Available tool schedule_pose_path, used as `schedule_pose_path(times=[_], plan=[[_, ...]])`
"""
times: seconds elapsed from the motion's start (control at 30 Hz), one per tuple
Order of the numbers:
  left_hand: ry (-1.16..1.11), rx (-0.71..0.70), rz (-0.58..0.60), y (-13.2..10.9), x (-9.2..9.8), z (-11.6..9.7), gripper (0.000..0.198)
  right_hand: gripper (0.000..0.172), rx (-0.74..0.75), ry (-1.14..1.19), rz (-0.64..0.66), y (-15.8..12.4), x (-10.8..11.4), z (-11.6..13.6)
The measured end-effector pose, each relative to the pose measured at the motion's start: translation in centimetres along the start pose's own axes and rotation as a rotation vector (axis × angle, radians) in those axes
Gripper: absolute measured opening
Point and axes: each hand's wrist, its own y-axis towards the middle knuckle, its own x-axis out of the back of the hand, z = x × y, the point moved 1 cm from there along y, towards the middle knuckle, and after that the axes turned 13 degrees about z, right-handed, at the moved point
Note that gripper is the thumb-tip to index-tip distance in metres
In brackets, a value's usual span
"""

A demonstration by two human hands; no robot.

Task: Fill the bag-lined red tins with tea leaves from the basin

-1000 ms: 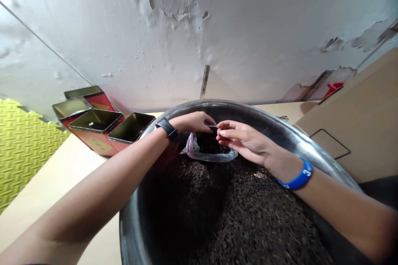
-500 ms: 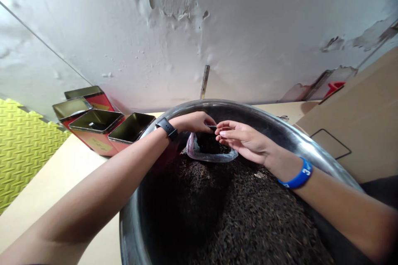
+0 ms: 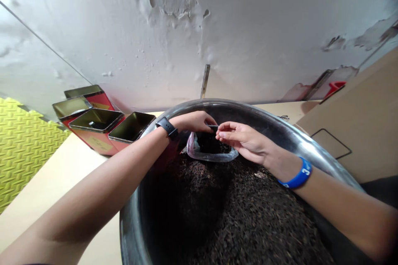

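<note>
Inside a large metal basin, a clear plastic bag is spread open like a liner, with dark dried leaves, which look like tea, in its mouth. Loose dark leaves are heaped around and in front of it. My left hand is over the bag's far left rim, fingers bent down and closed. From the right, my right hand meets it with fingertips pinched together by the bag's right edge. A thin dark strip shows between both sets of fingertips; what it belongs to is unclear.
Several open red tins stand left of the basin on a pale tabletop. A yellow foam mat lies beyond at left. Close behind is a peeling wall. A cardboard box stands at right.
Almost nothing differs. My right fingertips have shifted very slightly, and both hands stay at the bag's far rim.
</note>
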Motion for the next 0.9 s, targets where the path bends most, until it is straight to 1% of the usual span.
schedule_pose_path(times=[0.13,0.23,0.33,0.43,0.53,0.6,0.63,0.67,0.7,0.73,0.77,0.8,0.83,0.87,0.9], plan=[[-0.017,0.001,0.002,-0.1,0.0,0.0,0.034,0.021,0.001,-0.026,-0.016,0.0,-0.1,-0.1],[-0.034,-0.001,-0.002,-0.2,0.0,-0.1,0.035,0.019,0.041,-0.135,-0.056,0.2,-0.2,0.0],[-0.024,-0.009,-0.015,-0.2,0.0,0.0,0.034,0.017,0.138,-0.358,-0.139,0.4,-0.2,0.3],[0.011,-0.018,-0.03,-0.2,0.0,0.1,0.031,0.015,0.228,-0.622,-0.164,0.3,-0.2,0.8],[0.002,-0.026,-0.031,-0.1,0.0,0.2,0.032,0.02,0.306,-0.889,-0.22,-0.3,-0.6,1.3],[-0.009,-0.025,-0.024,-0.1,0.1,0.3,0.032,0.022,0.338,-0.98,-0.221,-0.8,-1.3,1.6],[-0.008,-0.022,-0.023,-0.1,0.1,0.3,0.032,0.021,0.337,-0.996,-0.182,-1.0,-1.8,1.6],[-0.004,-0.017,-0.024,0.0,0.1,0.4,0.033,0.021,0.323,-1.003,-0.114,-1.2,-2.3,1.5],[0.003,-0.012,-0.025,0.0,0.2,0.5,0.033,0.023,0.301,-1.006,-0.01,-1.3,-2.9,1.4],[0.011,-0.004,-0.025,0.0,0.2,0.5,0.034,0.026,0.276,-1.01,0.132,-1.4,-3.5,1.1],[0.019,0.004,-0.024,0.1,0.2,0.6,0.034,0.031,0.254,-1.013,0.301,-1.5,-4.0,0.8],[0.026,0.013,-0.022,0.1,0.2,0.7,0.035,0.035,0.229,-1.014,0.475,-1.6,-4.3,0.4],[0.032,0.019,-0.019,0.1,0.1,0.7,0.035,0.039,0.193,-1.018,0.617,-1.6,-4.4,0.0],[0.037,0.023,-0.016,0.1,0.1,0.7,0.035,0.045,0.14,-1.032,0.713,-1.5,-4.2,-0.5],[0.04,0.026,-0.015,0.1,0.1,0.7,0.035,0.051,0.065,-1.055,0.751,-1.4,-3.9,-0.9]])
